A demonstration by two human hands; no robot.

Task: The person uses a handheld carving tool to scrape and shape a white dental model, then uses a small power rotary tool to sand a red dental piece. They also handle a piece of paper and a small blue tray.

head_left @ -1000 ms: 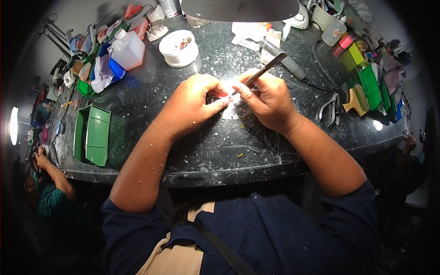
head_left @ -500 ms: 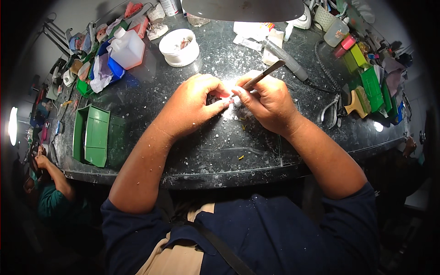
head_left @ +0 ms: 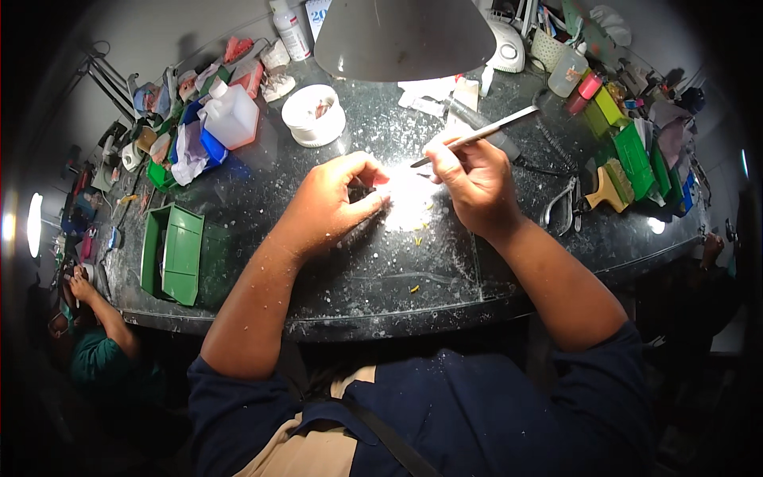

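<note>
Under the glare of the lamp, the fingertips of my left hand (head_left: pixel 330 199) are pinched around a small pinkish piece (head_left: pixel 385 189). Bright light and my fingers hide most of its shape. My right hand (head_left: pixel 485 187) grips a slim metal spatula (head_left: pixel 505 123) like a pen, its flat end rising up and right. The spatula's thin tip points left toward the pinched piece, with a gap between them. White dust and a few yellow scraps (head_left: pixel 414 288) lie on the dark bench (head_left: pixel 373 278) below my hands.
A grey lamp shade (head_left: pixel 405 44) overhangs the far side. Beyond my hands are a white round pot (head_left: pixel 302 131) and a corded handpiece (head_left: pixel 502 143). A green bin (head_left: pixel 184 258) stands left; pliers (head_left: pixel 560 208) and a brush (head_left: pixel 606 195) lie right. A co-worker's hand (head_left: pixel 81 286) shows far left.
My right hand has drawn the spatula's tip away from the piece at my left fingertips, to the right. The whole view has shifted, so more of the lamp shade shows.
</note>
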